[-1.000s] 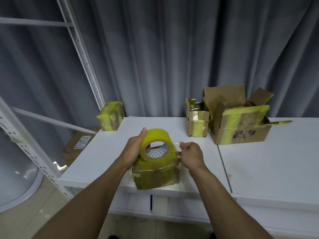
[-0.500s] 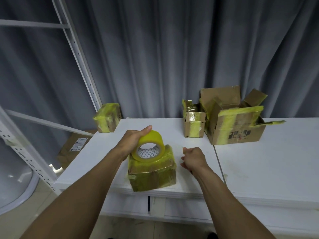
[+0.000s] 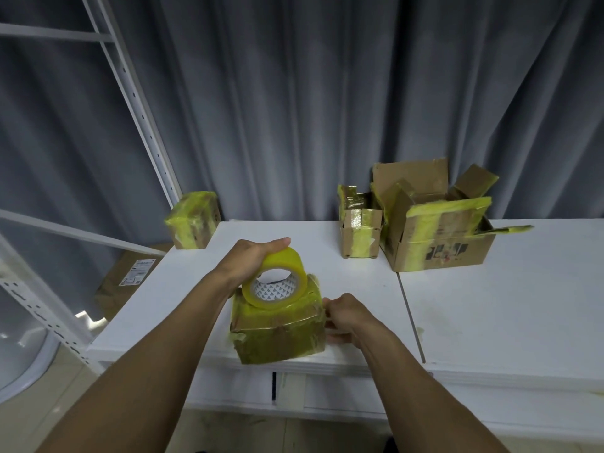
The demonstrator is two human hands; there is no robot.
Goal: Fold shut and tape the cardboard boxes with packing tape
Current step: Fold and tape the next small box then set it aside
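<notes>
Left hand (image 3: 256,260) grips tape roll (image 3: 275,283) atop box (image 3: 277,335) on tabletop (image 3: 490,305); right hand (image 3: 347,314), fingers curled, touches the box's right side, any pinch indiscernible.

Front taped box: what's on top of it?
The tape roll rests tilted on the front taped box, gripped by the left hand. Yellow tape covers the closed lid. The roll hides the part of the lid beneath it, and the contents can't be seen.
</notes>
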